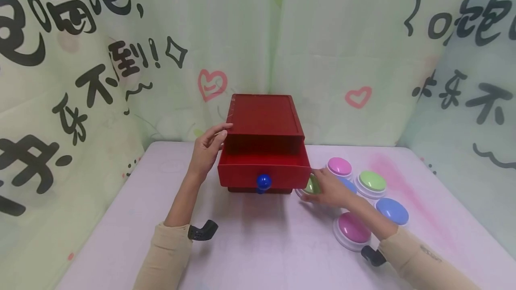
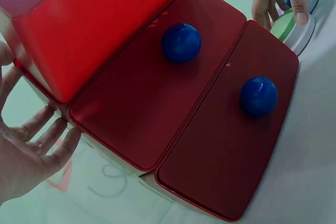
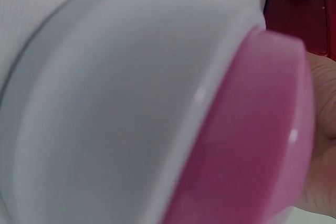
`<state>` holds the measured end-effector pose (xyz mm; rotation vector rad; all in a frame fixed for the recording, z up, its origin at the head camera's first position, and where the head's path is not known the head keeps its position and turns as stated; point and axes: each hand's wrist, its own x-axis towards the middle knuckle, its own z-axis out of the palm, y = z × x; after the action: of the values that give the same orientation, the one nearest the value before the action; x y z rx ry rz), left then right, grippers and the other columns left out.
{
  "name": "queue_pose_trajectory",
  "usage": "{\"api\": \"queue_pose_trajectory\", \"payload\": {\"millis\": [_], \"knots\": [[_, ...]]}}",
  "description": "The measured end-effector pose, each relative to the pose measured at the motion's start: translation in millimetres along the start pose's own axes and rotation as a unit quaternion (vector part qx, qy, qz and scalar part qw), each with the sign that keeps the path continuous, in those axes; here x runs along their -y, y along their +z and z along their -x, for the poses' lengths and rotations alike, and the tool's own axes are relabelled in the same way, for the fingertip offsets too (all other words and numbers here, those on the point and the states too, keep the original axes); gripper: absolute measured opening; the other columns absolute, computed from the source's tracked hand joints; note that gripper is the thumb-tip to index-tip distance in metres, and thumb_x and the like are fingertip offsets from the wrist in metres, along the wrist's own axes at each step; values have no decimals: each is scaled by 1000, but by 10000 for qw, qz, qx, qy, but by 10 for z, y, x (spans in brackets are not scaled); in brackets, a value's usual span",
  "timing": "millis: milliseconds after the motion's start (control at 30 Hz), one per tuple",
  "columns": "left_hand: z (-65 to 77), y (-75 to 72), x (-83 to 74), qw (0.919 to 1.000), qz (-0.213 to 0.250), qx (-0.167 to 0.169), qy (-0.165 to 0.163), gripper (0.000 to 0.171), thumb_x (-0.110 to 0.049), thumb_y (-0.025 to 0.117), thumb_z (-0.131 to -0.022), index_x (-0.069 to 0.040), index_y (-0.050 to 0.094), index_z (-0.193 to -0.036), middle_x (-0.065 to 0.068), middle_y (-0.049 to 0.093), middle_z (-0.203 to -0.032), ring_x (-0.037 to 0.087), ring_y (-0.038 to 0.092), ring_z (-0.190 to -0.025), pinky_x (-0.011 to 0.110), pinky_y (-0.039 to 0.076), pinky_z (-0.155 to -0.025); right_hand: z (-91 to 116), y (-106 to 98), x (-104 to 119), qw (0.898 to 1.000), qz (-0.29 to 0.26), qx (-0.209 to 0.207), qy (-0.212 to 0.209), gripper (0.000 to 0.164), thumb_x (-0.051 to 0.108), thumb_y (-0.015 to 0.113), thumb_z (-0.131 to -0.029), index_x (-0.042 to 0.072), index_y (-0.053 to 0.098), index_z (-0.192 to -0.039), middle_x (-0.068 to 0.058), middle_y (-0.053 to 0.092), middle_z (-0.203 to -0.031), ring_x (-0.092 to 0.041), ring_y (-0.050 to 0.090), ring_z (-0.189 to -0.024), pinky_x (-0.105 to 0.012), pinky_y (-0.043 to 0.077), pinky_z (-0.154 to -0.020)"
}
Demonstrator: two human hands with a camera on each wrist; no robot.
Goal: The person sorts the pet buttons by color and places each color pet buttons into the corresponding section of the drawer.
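Note:
A small red drawer cabinet [image 1: 262,113] stands toward the back of the table, its upper drawer [image 1: 242,176] pulled out and a blue knob [image 1: 264,181] on the front. Against the cabinet's left side rest the extended fingers of my left hand [image 1: 206,153]. In the left wrist view the lower drawer [image 2: 210,150] is closed, with its own blue knob [image 2: 259,96]. Right of the cabinet, my right hand [image 1: 332,189] grips a green push button [image 1: 312,185] with a white base, thumb on the near rim. The hand partly hides this button.
Around my right forearm sit a magenta button [image 1: 354,227], two blue ones, another green button [image 1: 372,181] and a pink button [image 1: 339,166]. The magenta one fills most of the right wrist view. A printed curtain [image 1: 322,57] hangs behind the table [image 1: 250,249].

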<state>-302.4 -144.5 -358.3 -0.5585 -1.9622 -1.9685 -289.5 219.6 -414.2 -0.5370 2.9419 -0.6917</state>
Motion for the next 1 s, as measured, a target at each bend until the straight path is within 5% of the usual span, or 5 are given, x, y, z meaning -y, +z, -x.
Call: {"api": "queue_pose_trajectory", "payload": {"millis": [733,1000], "knots": [[14,-5,23,10000,42,-6,0,37,-22,55,-106,-9,63,-139,8,62,-140,19,63,-121,31,55,-93,6,105,-57,9982,221,-345,-441,87,38,89,-76,9,47,-147,-13,61,-124,-33,57,-115,-48,58,-85],[7,-4,15,10000,5,-29,-6,36,-22,55,-105,-9,64,-138,7,64,-138,18,64,-119,32,55,-94,3,98,-88,9944,-749,-685,-285,80,25,84,-85,7,42,-151,-16,57,-132,-33,54,-116,-47,54,-87]]}}
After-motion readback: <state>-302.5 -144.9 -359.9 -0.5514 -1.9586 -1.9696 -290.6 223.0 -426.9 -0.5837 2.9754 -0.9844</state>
